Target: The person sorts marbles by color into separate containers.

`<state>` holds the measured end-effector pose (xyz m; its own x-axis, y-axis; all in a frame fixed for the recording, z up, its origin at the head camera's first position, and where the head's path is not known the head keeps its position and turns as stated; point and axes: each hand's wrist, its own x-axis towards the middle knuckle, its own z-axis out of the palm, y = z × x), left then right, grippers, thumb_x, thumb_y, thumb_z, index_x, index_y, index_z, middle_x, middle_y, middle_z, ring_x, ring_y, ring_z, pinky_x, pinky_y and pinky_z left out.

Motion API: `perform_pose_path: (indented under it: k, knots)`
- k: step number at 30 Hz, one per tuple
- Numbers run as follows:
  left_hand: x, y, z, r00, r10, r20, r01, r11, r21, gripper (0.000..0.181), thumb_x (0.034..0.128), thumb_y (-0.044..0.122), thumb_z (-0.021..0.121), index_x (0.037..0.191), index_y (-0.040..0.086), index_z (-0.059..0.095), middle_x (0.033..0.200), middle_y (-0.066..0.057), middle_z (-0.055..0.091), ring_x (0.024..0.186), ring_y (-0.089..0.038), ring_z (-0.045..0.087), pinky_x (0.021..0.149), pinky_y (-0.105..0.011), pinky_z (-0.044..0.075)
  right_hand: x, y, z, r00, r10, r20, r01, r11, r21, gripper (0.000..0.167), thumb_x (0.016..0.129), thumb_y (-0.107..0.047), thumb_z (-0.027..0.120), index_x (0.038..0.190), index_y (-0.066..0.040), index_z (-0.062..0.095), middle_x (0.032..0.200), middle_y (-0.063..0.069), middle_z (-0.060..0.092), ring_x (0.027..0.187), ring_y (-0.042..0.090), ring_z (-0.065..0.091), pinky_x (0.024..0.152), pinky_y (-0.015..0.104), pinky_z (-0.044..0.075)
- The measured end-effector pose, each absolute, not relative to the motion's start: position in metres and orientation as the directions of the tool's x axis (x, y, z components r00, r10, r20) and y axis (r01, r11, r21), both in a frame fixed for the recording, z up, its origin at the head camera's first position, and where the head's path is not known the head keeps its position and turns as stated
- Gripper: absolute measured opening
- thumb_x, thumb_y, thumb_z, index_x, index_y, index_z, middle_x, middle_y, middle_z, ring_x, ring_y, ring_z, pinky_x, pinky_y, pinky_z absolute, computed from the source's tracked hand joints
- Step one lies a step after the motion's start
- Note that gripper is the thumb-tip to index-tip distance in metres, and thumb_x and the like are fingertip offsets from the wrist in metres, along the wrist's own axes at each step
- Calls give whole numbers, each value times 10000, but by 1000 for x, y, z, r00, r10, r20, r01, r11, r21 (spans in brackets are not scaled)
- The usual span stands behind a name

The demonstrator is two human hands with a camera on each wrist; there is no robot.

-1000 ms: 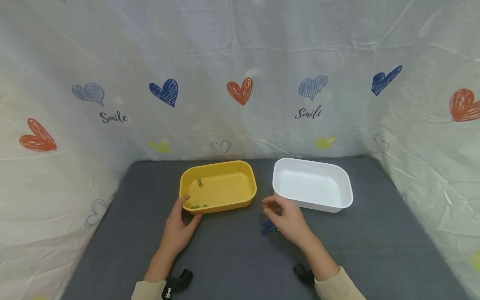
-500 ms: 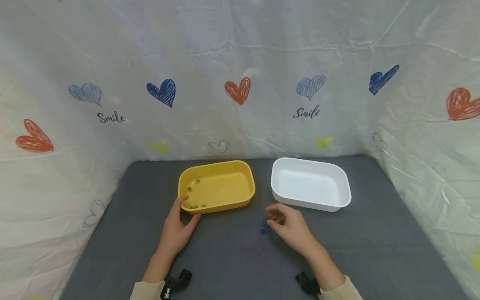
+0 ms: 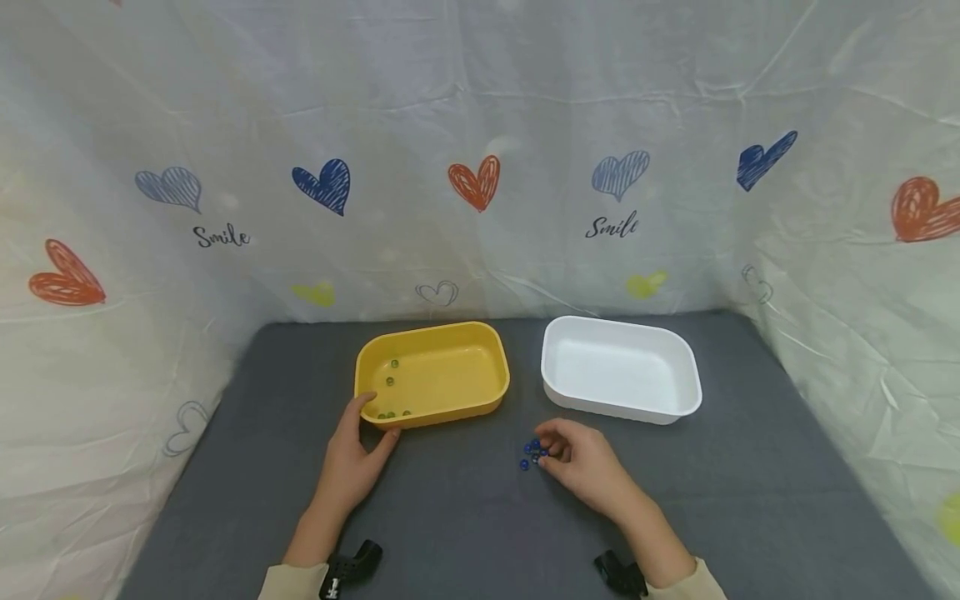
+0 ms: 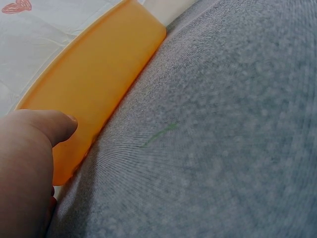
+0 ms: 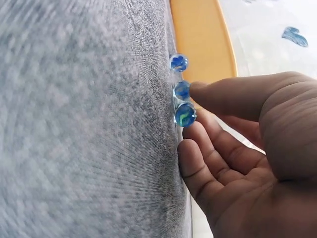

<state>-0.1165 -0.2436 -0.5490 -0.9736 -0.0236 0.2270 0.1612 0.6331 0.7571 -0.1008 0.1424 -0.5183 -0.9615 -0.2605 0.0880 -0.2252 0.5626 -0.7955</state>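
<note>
In the head view my left hand (image 3: 349, 465) holds the near left corner of a yellow tray (image 3: 480, 407), fingers at the rim and thumb on the front wall. The left wrist view shows that thumb against the tray's outer side (image 4: 106, 64). Several green marbles (image 3: 390, 381) lie inside it, toward its left. My right hand (image 3: 588, 462) is low over the cloth, fingers loosely bent, beside several blue marbles (image 3: 524, 464). In the right wrist view its thumb tip touches or nearly touches a blue marble (image 5: 182, 90); other fingers rest close by, gripping no marble that I can see.
A white tray (image 3: 622, 409) stands beyond my right hand, to the right of the yellow one. Dark grey cloth (image 3: 450, 517) covers the table. A pale curtain (image 3: 405, 250) printed with hearts hangs behind and at both sides.
My right hand has come down and nearer, away from the white tray to the blue marbles. One more green marble appears in the yellow tray and has rolled. The left hand keeps its hold.
</note>
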Motion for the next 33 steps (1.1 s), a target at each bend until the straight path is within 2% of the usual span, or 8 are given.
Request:
perform_pose_path:
  k: [24, 33]
  knots:
    - [-117, -243, -551, -970, -21, 240, 172, 641, 748, 731, 1041, 309, 797, 1634, 152, 401, 1700, -163, 416, 1558, -401, 413, 1181, -661, 402, -100, 145, -514, -962, -261, 83, -229, 596, -770, 336, 899, 57, 844, 1200, -72, 770, 1010, -41, 724, 897, 117, 660, 759, 288, 575]
    - [-117, -244, -553, -968, -22, 250, 178, 639, 749, 720, 1043, 281, 795, 1631, 138, 405, 1710, -163, 401, 1574, -400, 387, 1201, -660, 378, -103, 143, -508, -944, -284, 166, -309, 588, -748, 303, 909, 47, 829, 1188, -56, 775, 1030, -14, 748, 877, 81, 657, 750, 287, 576]
